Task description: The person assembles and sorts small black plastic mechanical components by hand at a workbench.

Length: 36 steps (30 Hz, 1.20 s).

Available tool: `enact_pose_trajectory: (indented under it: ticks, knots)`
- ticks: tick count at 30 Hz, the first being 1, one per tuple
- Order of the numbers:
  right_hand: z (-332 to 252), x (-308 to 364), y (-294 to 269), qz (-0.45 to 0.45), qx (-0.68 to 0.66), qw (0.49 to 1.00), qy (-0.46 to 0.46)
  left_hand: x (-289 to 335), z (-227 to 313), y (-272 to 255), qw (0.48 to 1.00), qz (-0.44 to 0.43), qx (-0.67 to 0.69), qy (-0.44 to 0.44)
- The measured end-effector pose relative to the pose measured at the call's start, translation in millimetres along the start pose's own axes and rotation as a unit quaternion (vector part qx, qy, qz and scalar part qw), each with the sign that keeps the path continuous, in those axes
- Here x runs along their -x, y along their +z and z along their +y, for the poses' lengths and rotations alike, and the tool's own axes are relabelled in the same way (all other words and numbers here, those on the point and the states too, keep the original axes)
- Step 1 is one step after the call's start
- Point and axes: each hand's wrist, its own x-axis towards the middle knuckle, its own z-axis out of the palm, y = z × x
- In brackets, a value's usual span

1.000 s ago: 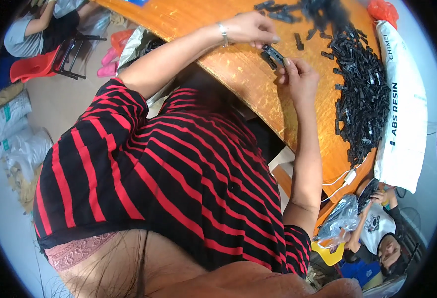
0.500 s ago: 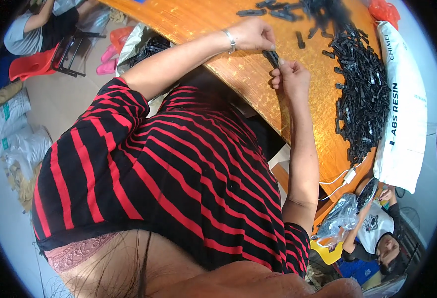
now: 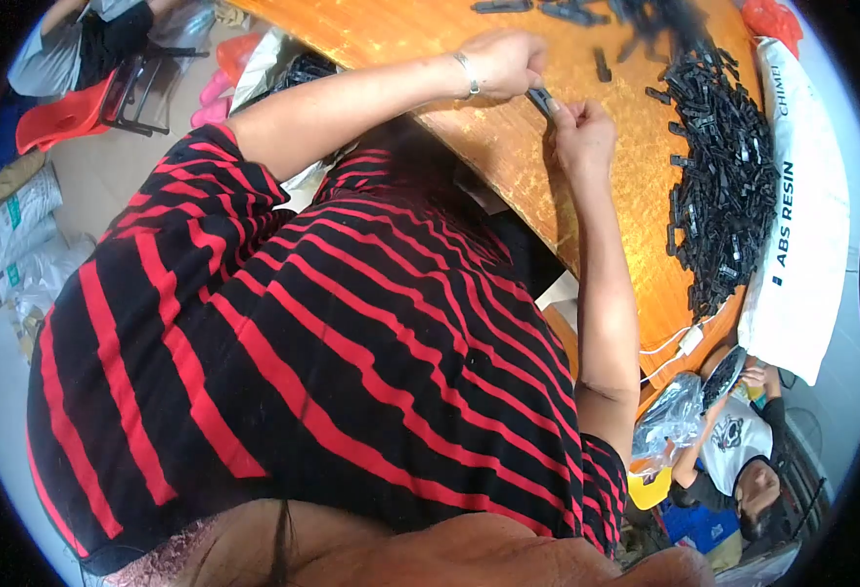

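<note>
Over the wooden table, both hands meet at one small, narrow black plastic piece [image 3: 541,101]. My left hand [image 3: 504,65], with a bracelet at the wrist, is closed, its fingertips pinching the far end of the piece. My right hand [image 3: 584,139] grips the near end between thumb and fingers. The piece lies slantwise between them; its finer details are too small to make out. A single similar black piece [image 3: 603,66] lies on the table just beyond my right hand.
A large heap of black plastic pieces [image 3: 725,186] covers the table's [image 3: 508,157] right side, beside a white sack [image 3: 803,215]. More pieces [image 3: 574,13] lie at the far edge. A white cable connector [image 3: 690,340] is at the near right; another person [image 3: 743,445] sits beyond it.
The whole view has shifted slightly. My right hand has turned a little, its curled lower fingers less visible, and more of the black piece shows between my hands.
</note>
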Motion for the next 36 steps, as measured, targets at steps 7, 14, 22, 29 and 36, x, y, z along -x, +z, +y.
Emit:
enact_pose_trajectory:
  ticks: [7,14,22,29,36]
  knots:
    - [-28,5,-12,-0.089,-0.137,0.981,0.106,-1,0,-5,1.000,-0.021,0.004,-0.004]
    - [-29,42,-13,0.008,-0.128,0.990,-0.053,25,-4,-11,0.989,-0.108,0.088,0.055]
    - [-41,48,-22,0.011,0.021,0.984,-0.175,55,-1,-22,0.944,-0.088,0.307,0.076]
    - [-55,38,-8,-0.148,-0.084,0.975,-0.143,109,-52,-121,0.970,-0.175,0.148,0.076]
    - [-25,-46,-45,0.121,0.248,0.933,-0.233,134,-78,-178,0.996,-0.046,0.042,-0.061]
